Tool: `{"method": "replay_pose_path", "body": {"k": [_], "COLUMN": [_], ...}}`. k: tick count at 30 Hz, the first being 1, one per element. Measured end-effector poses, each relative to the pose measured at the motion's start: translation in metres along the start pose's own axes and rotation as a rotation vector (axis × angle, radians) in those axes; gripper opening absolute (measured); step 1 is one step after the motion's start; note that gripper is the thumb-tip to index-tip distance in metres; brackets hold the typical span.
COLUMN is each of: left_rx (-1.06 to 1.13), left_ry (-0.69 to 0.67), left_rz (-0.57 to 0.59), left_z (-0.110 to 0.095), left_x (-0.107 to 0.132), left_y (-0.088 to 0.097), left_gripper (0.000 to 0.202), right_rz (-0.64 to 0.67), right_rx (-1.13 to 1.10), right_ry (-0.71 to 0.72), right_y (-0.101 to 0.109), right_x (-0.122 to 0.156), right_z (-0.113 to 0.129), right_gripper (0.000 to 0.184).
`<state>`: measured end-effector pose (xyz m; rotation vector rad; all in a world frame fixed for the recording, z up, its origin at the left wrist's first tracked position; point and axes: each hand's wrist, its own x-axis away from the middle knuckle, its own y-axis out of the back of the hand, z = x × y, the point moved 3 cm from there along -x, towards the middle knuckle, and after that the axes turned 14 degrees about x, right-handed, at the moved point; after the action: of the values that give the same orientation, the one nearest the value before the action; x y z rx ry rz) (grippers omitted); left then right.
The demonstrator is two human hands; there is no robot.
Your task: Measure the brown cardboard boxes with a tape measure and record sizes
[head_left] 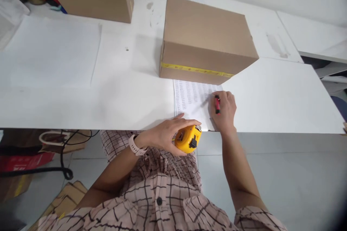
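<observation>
Yellow rounded plastic tape measure (186, 140) sits clasped between thumb and fingers of the left hand (165, 133), beside the white worktop (121, 97); the right hand (227, 110) grips a red-and-black pen (217, 105) over printed white paper (193, 95).

I can make out no word or number for certain from here. The printed sheet (189, 95) carries columns of small dark characters, too fine for me to read. Along the yellow strip (196, 69) on the cardboard box (206, 30) I see darker marks, also illegible. The yellow tape measure (187, 143) bears a dark mark on its casing that I cannot decipher.
</observation>
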<state>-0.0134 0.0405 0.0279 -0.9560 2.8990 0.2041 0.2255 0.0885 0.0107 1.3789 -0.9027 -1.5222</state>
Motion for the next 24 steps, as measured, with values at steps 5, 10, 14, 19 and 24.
{"method": "replay_pose_path", "body": {"k": [5, 10, 14, 19, 24], "left_rx": [0.225, 0.411, 0.406, 0.372, 0.275], "left_ry": [0.069, 0.102, 0.105, 0.132, 0.096], "left_rz": [-0.033, -0.032, -0.020, -0.027, -0.083], "left_z": [0.002, -0.015, -0.043, -0.071, -0.092], "left_x": [0.004, 0.000, -0.009, -0.025, -0.045], "left_y": [0.003, 0.016, 0.034, 0.057, 0.077], "left_gripper": [0.094, 0.097, 0.099, 0.100, 0.088], "right_rz": [-0.014, 0.123, 0.407, 0.378, 0.251], "right_rx": [0.082, -0.541, -1.005, -1.049, -1.030], "right_ry": [-0.011, 0.039, 0.075, -0.006, -0.042], "right_y": [0.008, 0.042, 0.069, 0.084, 0.094], "right_x": [0.000, 0.007, 0.006, -0.015, -0.041], "right_z": [0.003, 0.051, 0.079, 0.078, 0.074], "right_gripper": [0.045, 0.023, 0.040, 0.045, 0.045]}}
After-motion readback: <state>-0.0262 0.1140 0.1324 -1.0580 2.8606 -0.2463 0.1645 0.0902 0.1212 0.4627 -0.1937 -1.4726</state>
